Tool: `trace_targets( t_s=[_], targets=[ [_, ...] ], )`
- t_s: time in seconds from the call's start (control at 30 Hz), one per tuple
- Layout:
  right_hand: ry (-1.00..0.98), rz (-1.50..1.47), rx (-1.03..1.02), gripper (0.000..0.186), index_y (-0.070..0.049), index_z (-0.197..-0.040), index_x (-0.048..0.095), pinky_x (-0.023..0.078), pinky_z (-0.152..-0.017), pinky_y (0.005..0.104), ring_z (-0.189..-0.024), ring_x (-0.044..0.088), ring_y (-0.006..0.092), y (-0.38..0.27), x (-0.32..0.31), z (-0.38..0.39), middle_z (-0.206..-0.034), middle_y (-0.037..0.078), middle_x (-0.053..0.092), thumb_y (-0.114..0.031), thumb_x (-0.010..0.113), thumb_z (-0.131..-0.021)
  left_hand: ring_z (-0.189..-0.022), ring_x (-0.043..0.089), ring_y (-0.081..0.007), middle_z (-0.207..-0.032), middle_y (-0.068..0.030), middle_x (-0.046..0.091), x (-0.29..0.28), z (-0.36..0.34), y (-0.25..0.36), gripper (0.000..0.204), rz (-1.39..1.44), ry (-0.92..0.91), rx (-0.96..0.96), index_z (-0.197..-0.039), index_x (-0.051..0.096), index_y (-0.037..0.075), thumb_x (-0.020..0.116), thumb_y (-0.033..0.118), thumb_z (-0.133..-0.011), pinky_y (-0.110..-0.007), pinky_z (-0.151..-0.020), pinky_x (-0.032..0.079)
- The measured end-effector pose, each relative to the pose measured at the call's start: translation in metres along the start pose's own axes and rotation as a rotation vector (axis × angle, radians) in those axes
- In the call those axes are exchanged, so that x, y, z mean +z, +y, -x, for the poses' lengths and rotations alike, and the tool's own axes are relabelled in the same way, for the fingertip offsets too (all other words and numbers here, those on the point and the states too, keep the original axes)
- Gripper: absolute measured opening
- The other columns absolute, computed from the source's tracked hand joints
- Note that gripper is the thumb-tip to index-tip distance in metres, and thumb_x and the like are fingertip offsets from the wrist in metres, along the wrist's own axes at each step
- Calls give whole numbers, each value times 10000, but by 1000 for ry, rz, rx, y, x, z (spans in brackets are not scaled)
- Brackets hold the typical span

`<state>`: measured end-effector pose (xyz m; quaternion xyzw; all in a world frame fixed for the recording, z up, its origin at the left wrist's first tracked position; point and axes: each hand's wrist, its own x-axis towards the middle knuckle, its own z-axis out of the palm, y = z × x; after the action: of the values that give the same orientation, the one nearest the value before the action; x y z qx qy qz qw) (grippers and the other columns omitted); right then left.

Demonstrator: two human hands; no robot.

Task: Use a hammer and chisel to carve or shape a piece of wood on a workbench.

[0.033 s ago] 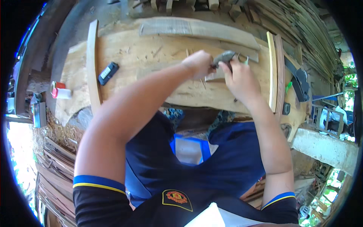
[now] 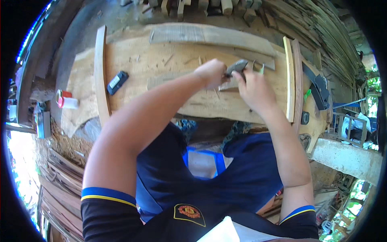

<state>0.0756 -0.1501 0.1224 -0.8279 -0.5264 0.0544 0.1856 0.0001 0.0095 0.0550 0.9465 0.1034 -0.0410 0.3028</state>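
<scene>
Above the wooden bench top [image 2: 137, 52], my two hands meet over a dark grey tool [image 2: 237, 67] with a blunt, tapered end; its exact kind is unclear. My left hand [image 2: 213, 73] is closed in a fist around its left part, and the fingers hide most of that part. From the other side my right hand [image 2: 258, 89] grips it, thumb pressed toward the grey end. A small green piece [image 2: 262, 69] and a thin curved piece show beyond the right fingers. Beneath the hands lies a weathered strip of wood [image 2: 161, 82], partly covered by my left forearm.
A long weathered board [image 2: 217, 36] lies along the far edge. Wooden bars cross the bench at left [image 2: 100, 68] and right [image 2: 289, 80]. A black device [image 2: 117, 82] and a red-lidded jar [image 2: 68, 102] are at left; a black angular object [image 2: 320, 94] is at right.
The bench and its things sit slightly lower in the picture. My hands and the grey tool have shifted a little downward with them, both hands still closed on it.
</scene>
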Motion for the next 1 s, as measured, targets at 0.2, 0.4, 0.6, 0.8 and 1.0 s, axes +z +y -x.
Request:
trace_targets(
  t_s=[0.2, 0.4, 0.6, 0.8, 1.0],
  targets=[
    [79, 5, 6, 329, -48, -1063, 553, 522, -595, 514, -708, 656, 413, -7, -3, 3, -750, 214, 659, -357, 493, -965, -804, 656, -392, -823, -205, 680, 6, 1, -5, 273, 58, 36, 35, -831, 707, 41, 687, 313, -816, -458, -758, 533],
    [15, 55, 98, 307, -105, -1128, 537, 527, -628, 513, -725, 661, 410, -13, -9, 2, -753, 197, 666, -358, 491, -959, -782, 659, -382, -808, -190, 682, 5, 3, -2, 253, 4, -1, 68, -842, 714, 63, 671, 311, -821, -456, -745, 538],
    [-8, 94, 63, 305, -123, -1126, 571, 529, -616, 479, -726, 665, 382, -8, 4, 4, -772, 181, 675, -364, 532, -944, -820, 660, -386, -866, -198, 688, 20, -2, -16, 269, 10, 8, 34, -900, 691, 26, 682, 281, -812, -460, -760, 534],
    [-4, 1, 129, 294, -87, -1091, 581, 524, -620, 487, -719, 658, 390, -13, -16, 5, -758, 188, 670, -333, 553, -933, -824, 657, -387, -861, -201, 686, 12, 2, -8, 267, 38, 2, 64, -910, 687, 26, 679, 280, -829, -462, -765, 527],
    [8, 5, 127, 293, -74, -1065, 599, 522, -626, 487, -724, 656, 393, -11, -16, 8, -762, 195, 668, -330, 562, -926, -831, 654, -391, -869, -202, 684, 7, 3, -3, 267, 59, -18, 43, -952, 687, 45, 684, 279, -823, -458, -767, 526]
  ],
)
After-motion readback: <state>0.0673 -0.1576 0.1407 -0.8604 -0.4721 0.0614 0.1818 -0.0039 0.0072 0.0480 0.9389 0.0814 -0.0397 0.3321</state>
